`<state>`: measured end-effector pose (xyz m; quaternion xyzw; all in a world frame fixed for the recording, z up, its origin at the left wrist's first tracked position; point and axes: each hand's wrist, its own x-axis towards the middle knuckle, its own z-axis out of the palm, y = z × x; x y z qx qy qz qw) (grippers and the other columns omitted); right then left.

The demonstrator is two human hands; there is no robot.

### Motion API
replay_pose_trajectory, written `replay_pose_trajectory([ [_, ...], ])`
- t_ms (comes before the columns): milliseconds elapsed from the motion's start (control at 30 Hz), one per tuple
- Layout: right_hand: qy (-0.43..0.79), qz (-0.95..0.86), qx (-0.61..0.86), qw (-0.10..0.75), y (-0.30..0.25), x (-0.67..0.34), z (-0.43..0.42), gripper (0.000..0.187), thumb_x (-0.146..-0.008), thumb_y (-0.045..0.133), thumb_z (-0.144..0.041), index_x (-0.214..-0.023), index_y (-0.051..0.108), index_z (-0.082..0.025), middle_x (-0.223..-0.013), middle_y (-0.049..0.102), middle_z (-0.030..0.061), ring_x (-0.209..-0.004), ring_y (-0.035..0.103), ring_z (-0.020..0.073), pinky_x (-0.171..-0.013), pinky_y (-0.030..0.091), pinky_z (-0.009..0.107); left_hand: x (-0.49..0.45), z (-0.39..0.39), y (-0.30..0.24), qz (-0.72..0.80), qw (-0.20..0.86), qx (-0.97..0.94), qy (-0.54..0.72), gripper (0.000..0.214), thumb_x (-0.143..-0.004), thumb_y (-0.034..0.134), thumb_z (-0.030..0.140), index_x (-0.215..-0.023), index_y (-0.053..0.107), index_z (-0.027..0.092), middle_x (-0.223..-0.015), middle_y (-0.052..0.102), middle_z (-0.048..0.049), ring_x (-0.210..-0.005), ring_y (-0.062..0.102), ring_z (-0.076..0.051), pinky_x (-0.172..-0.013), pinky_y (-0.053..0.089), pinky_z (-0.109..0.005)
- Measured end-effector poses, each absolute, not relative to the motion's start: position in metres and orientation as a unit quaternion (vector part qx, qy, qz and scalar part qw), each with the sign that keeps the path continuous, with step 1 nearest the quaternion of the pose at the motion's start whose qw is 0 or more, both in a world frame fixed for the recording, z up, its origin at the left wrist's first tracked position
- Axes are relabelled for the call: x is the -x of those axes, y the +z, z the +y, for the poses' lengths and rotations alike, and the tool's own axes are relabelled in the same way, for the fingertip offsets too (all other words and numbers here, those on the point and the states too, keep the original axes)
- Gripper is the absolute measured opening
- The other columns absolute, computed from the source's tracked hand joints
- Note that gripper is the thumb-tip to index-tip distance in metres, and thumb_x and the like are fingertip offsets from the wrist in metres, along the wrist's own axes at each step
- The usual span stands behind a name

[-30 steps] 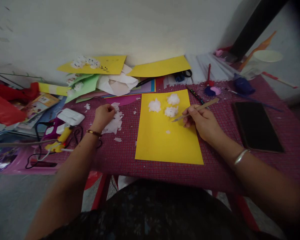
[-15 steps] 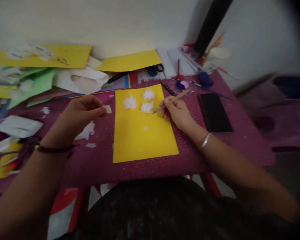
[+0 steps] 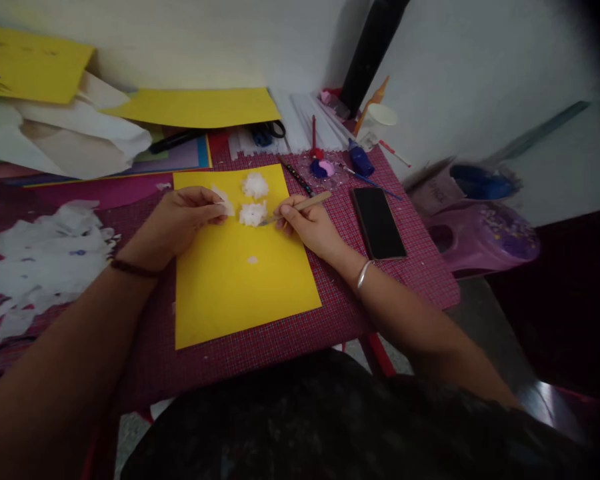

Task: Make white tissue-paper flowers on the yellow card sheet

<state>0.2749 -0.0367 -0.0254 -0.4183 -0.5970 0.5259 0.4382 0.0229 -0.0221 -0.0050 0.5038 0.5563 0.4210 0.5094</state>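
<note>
A yellow sheet of paper (image 3: 245, 293) lies on the table under both hands. Two fluffy white paper tufts, an upper one (image 3: 255, 185) and a lower one (image 3: 253, 214), sit on its upper part. A third tuft (image 3: 221, 195) is partly covered by my left hand (image 3: 193, 217), which pinches a small scrap of white paper (image 3: 227, 208) over the sheet. My right hand (image 3: 303, 223) grips a light wooden stick (image 3: 315, 200) with a narrow grey tip. That tip is at the lower tuft's edge. Below lies a small pale spot (image 3: 252, 260).
Torn white paper (image 3: 55, 247) is heaped at the left. A black phone (image 3: 379, 223) lies to the right, near a blue bottle (image 3: 361, 159) and a paint palette (image 3: 323, 168). Behind are another yellow sheet (image 3: 195, 107) and scissors (image 3: 275, 129). A pink jug (image 3: 485, 233) stands beyond the table's right edge.
My left hand has come from beside the yellow sheet to over its upper left, still holding the paper scrap. My right hand stays at the lower tuft. The view has turned rightward.
</note>
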Motion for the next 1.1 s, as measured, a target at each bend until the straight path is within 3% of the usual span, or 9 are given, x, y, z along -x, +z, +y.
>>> replay_pose_trajectory([
  [167, 0.522, -0.593, 0.435, 0.433, -0.027, -0.274, -0.035, 0.033, -0.103, 0.069, -0.053, -0.089, 0.066, -0.023, -0.085, 0.07, 0.0006, -0.07, 0.062, 0.0121, -0.062, 0.054, 0.026, -0.017, -0.026, 0.0, 0.557, 0.472, -0.587, 0.35, 0.011, -0.067, 0.077, 0.027, -0.074, 0.07, 0.022, -0.093, 0.073, -0.0048, -0.093, 0.068, -0.022, -0.084, 0.054, -0.032],
  [367, 0.528, -0.583, 0.407, 0.465, -0.033, -0.273, -0.032, 0.033, -0.099, 0.072, -0.056, -0.093, 0.068, -0.024, -0.091, 0.074, 0.0028, -0.084, 0.072, 0.0162, -0.064, 0.057, 0.027, -0.023, -0.032, -0.003, 0.553, 0.481, -0.639, 0.234, 0.019, -0.067, 0.075, 0.04, -0.071, 0.07, 0.022, -0.075, 0.069, -0.005, -0.073, 0.063, -0.021, -0.065, 0.048, -0.03],
  [633, 0.516, -0.558, 0.446, 0.474, -0.027, -0.272, -0.033, 0.033, -0.1, 0.072, -0.055, -0.092, 0.068, -0.023, -0.082, 0.073, 0.0012, -0.071, 0.065, 0.0132, -0.06, 0.055, 0.025, -0.059, -0.043, -0.011, 0.612, 0.332, -0.66, 0.282, 0.012, -0.073, 0.069, 0.033, -0.072, 0.064, 0.023, -0.071, 0.067, -0.0019, -0.069, 0.061, -0.02, -0.066, 0.048, -0.032],
  [867, 0.513, -0.57, 0.44, 0.467, -0.017, -0.277, -0.041, 0.038, -0.107, 0.061, -0.056, -0.087, 0.062, -0.024, -0.072, 0.065, -0.0016, -0.065, 0.062, 0.0123, -0.065, 0.056, 0.025, -0.065, -0.041, -0.007, 0.629, 0.32, -0.652, 0.278, 0.009, -0.075, 0.068, 0.028, -0.07, 0.062, 0.023, -0.068, 0.066, -0.0016, -0.067, 0.059, -0.019, -0.063, 0.046, -0.032],
  [1100, 0.504, -0.624, 0.417, 0.428, -0.026, -0.272, -0.041, 0.041, -0.106, 0.059, -0.062, -0.09, 0.064, -0.024, -0.084, 0.067, 0.0004, -0.07, 0.063, 0.0133, -0.067, 0.057, 0.027, -0.067, -0.038, -0.008, 0.62, 0.314, -0.659, 0.289, 0.008, -0.075, 0.069, 0.026, -0.072, 0.062, 0.023, -0.068, 0.066, -0.0009, -0.065, 0.058, -0.018, -0.061, 0.046, -0.029],
])
